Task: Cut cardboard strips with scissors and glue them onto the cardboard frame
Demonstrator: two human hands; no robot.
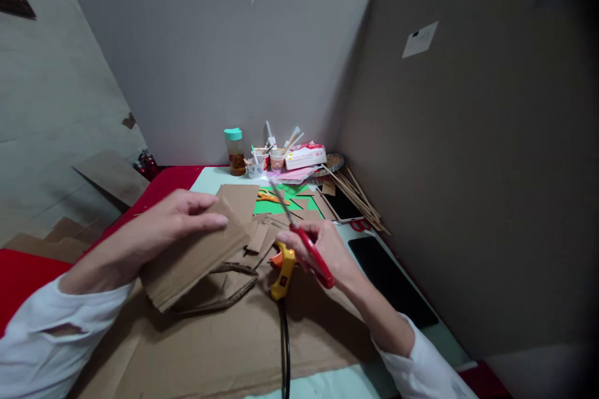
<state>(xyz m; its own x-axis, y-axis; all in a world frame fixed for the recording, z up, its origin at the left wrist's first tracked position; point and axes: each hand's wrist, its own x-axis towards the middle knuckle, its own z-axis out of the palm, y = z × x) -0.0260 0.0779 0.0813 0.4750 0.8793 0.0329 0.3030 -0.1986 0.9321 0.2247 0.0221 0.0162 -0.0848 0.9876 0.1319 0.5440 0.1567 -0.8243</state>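
My left hand is closed around a bent piece of cardboard, its thumb and fingers pinching the upper edge. In my right hand is a pair of scissors with red handles, the blades pointing up and away from me. The scissors are apart from the held cardboard. Just below my right hand lies a yellow glue gun with a black cord running toward me. Torn cardboard strips lie under and beside the held piece. Beneath them spreads a large cardboard sheet.
At the back stand a bottle with a teal lid, paper cups holding tools, and a white box. Orange scissors lie on a green mat. Wooden sticks and a dark flat panel lie along the right wall.
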